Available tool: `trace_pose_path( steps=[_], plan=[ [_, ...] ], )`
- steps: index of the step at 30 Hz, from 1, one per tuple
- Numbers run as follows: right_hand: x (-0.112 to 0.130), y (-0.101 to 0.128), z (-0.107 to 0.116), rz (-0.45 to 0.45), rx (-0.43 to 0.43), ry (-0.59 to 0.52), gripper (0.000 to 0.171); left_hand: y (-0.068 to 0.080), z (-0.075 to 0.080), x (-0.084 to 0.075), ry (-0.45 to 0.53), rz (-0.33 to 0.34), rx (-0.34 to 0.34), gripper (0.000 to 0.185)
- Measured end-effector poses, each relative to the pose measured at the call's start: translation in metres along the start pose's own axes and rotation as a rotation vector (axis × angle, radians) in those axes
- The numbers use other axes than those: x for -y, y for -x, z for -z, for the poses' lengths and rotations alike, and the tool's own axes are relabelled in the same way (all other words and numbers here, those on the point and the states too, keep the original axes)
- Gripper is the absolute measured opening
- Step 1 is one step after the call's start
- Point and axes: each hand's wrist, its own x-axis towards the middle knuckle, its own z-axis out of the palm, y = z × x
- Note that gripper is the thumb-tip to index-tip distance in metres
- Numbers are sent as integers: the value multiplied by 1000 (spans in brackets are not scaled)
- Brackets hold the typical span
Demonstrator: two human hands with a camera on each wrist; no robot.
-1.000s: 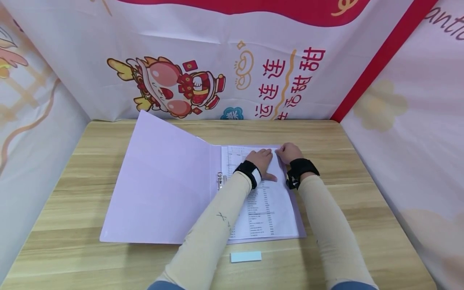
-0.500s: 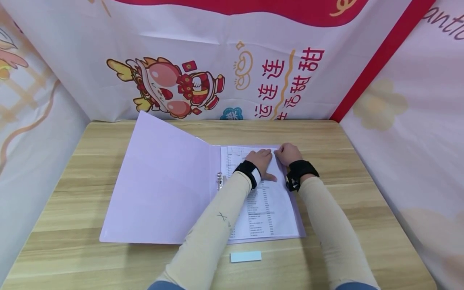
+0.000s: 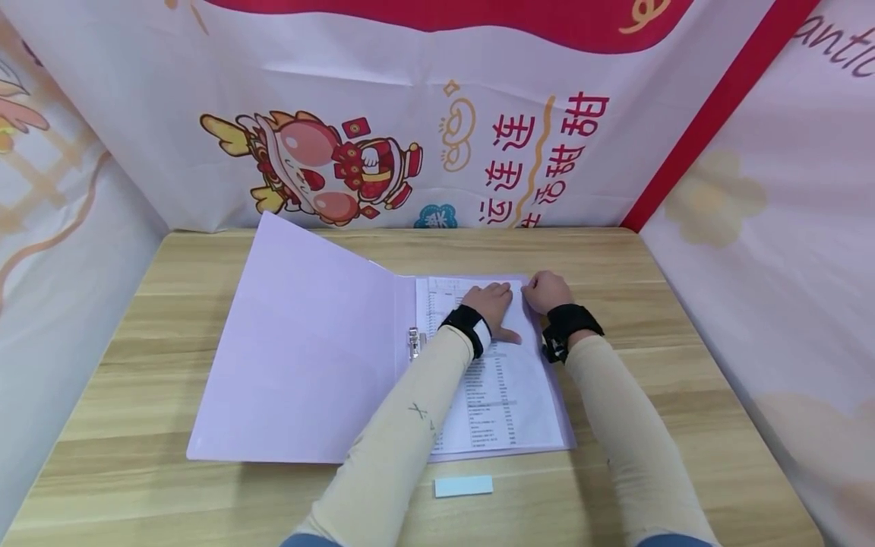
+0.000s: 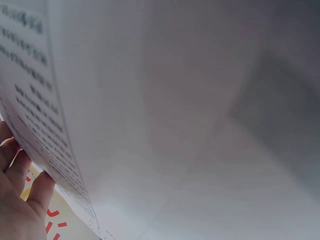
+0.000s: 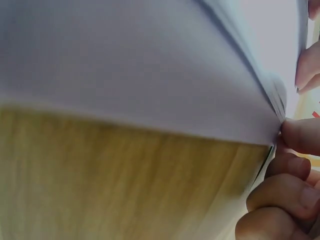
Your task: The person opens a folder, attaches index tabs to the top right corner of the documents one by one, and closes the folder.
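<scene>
So there's a lilac folder [image 3: 307, 357] lying open in the middle of the wooden table [image 3: 683, 365], with a stack of printed sheets [image 3: 506, 395] on its right half, just right of center in the frame. The left hand [image 3: 491, 306] lies flat on the upper part of the sheets with its fingers [image 4: 30, 185] straight, and the right hand [image 3: 544, 291] right next to it has curled fingers [image 5: 295, 137] pinching the top right corner of the sheets. A small pale blue label [image 3: 463, 486] sits on the table just below the folder, lower center of the frame.
</scene>
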Motion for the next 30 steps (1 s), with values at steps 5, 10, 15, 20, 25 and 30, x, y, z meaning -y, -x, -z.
trace_pose_path(
  steps=[5,10,15,20,25,30],
  plan=[
    [6,1,-3,2,-35,-5,28,0,-1,0,-12,-7,6,105],
    [6,0,-4,1,-34,-19,27,1,1,-1,-19,-11,13,107],
    [-4,-6,-4,14,-42,-13,27,1,1,1,-12,-5,18,105],
    [-14,-12,-5,13,-44,-13,27,2,0,1,4,-4,16,104],
    [-17,-16,-6,16,-30,-17,27,5,1,-2,14,18,28,103],
    [-18,-17,-4,18,-2,-15,27,7,3,-6,61,31,66,101]
  ],
)
